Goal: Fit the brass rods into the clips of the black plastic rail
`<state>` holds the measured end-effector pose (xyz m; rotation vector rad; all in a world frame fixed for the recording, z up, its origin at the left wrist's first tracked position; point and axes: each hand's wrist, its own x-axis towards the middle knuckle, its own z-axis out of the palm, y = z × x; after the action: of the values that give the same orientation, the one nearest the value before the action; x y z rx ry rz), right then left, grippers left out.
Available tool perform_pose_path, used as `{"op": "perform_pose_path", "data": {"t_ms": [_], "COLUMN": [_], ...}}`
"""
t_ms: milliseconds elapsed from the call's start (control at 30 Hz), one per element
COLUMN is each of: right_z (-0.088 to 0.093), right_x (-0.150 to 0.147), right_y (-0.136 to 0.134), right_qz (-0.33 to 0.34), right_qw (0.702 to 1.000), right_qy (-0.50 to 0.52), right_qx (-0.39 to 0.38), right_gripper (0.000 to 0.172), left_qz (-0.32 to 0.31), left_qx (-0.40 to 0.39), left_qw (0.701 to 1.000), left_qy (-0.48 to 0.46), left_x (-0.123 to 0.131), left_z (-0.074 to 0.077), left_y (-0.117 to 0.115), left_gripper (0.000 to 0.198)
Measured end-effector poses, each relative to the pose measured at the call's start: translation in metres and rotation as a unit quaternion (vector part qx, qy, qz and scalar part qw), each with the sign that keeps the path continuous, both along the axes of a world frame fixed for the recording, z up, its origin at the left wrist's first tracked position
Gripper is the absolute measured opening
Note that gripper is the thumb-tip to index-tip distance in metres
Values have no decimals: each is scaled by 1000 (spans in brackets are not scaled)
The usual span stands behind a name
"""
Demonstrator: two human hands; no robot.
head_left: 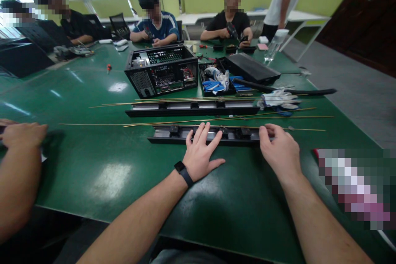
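A long black channel-shaped rail (167, 139) lies across the green table before me, with small black blocks (245, 133) set along its trough. My left hand (201, 152), a dark watch on its wrist, rests open over the middle of this rail, fingers spread. At the rail's right end, my right hand (280, 148) is closed, thumb in front and fingers behind, gripping that end. Thin brass-coloured rods (142, 124) run along the rail's far side; one passes by my right hand. Beyond them lies a second black rail (185, 111) with similar blocks.
Behind the rails stand an open black computer case (161, 70) and a tray of gloves (216, 80). More gloves (278, 99) and a black tube (309, 90) lie to the right. A co-worker's arm (21, 161) reaches in at left. Several people work across the table (77, 152).
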<state>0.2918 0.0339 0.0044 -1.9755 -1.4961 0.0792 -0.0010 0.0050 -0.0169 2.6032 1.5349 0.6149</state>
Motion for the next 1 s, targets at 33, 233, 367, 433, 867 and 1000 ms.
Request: {"op": "perform_pose_path", "data": {"t_ms": [33,233,367,433,867,1000], "right_z": [0,-2,-3,-1,-4,-1], "right_x": [0,2,2,1,1,0], "right_y": [0,0,0,0,0,0], "right_qz": [-1,2,2,0,-2,0], "right_qw": [1000,1000,1000,1000,1000,1000], "right_qy": [-1,-3,-4,-4,-3,2], "right_qx": [-3,10,11,4,14,10], "right_gripper": [61,60,60,60,60,59], "left_qz": [0,0,3,2,3,3], "left_qx": [-2,-6,-3,-4,-1,-1], "left_qw": [1000,1000,1000,1000,1000,1000], "left_qy": [1,-1,-3,-2,2,2], "left_x": [0,0,0,0,-1,0], "left_z": [0,0,-1,-1,0,0], "left_y": [0,0,0,-1,-1,-1], "left_gripper": [100,102,102,101,101,101]}}
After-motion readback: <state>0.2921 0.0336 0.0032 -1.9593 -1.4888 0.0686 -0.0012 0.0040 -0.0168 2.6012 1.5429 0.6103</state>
